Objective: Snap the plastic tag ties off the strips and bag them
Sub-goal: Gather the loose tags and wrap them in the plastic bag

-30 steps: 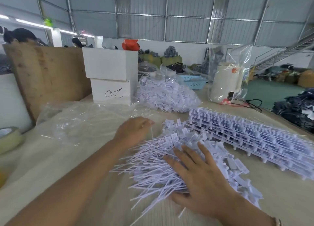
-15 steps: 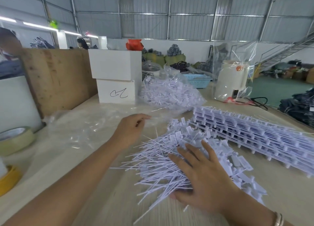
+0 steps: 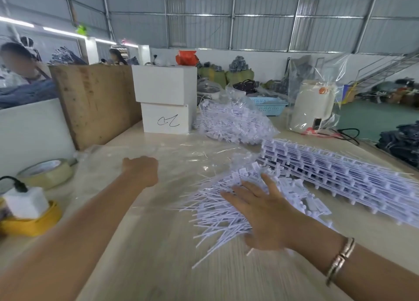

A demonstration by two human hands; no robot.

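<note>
My right hand [image 3: 265,212] lies flat, fingers spread, on the loose ties [image 3: 217,207] piled on the bench [image 3: 158,255]. My left hand [image 3: 141,171] is curled on the empty clear bag [image 3: 181,155]; whether it pinches the plastic I cannot tell. Uncut strips [image 3: 340,173] lie stacked to the right. A far bag [image 3: 233,121] holds more ties.

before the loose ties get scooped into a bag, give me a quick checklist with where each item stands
1. Loose ties gathered in one pile: ok.
2. Right hand flat on the pile: ok.
3. Left hand gripping the clear bag: cannot tell, fingers hidden.
4. Bag mouth open toward the pile: cannot tell.
5. Unsnapped strips apart from the pile: not ok, they touch.
6. Filled bag out of the way: ok.
</note>
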